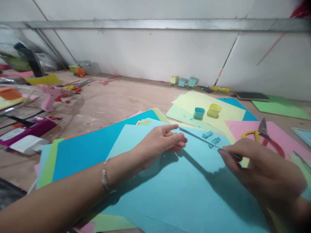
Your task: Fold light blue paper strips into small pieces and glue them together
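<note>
Slim strip (202, 138) at four o'clock: we find the right hand's (263, 166) grip clamped on it; the left hand (161, 139), fingers partly apart, shows nothing held. Folded pieces (207, 134) lie loose beyond; at three, two cups (199, 113) stand formed.

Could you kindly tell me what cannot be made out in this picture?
All in the head view:
- Near end of the thin strip: covered by the right hand.
- Palm of the left hand: hidden behind its own back and fingers.
- Red thing, upper right: blurred, cut off by the picture's edge.
- Dark thing, lower left: cut off by the left edge.
- Small blue pieces: too small and blurred to count.
</note>
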Demonstrator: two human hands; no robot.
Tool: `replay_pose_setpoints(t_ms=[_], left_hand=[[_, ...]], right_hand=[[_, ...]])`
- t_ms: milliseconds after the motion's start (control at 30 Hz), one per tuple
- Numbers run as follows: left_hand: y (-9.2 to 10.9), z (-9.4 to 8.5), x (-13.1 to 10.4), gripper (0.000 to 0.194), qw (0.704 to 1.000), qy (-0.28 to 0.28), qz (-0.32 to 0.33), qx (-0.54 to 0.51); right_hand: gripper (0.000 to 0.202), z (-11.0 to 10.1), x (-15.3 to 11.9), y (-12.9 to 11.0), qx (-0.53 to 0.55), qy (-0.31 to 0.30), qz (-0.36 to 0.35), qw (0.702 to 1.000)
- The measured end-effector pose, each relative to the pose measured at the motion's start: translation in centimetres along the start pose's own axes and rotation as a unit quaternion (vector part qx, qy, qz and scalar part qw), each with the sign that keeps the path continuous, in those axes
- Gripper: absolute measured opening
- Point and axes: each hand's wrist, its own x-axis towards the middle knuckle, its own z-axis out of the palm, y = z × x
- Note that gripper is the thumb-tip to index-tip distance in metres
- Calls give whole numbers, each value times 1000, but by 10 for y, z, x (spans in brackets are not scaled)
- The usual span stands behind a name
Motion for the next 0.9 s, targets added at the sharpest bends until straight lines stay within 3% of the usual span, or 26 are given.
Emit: replay_pose_setpoints(t_ms=[33,100,200,500,700,900], left_hand=[[-1,4,-5,49,997,-34,-37,-50],[-6,11,-13,45,983,-128,-92,-97],[-13,16,-19,41,969,-193,-124,-92],[-12,18,-15,40,979,-140,-127,-71],[-17,20,-18,30,978,-173,-100,-62],[-15,20,-17,21,985,-146,-87,-7]], right_hand=[[12,-3,0,-1,-21,-9,-80,997],[15,-8,0,-5,-49,-32,-217,974],[25,-7,-3,-14,-57,-65,-302,949],[27,4,-5,-18,3,-51,-302,952],[23,15,-6,-19,69,-47,-261,962],[20,20,-8,-17,87,-74,-256,960]])
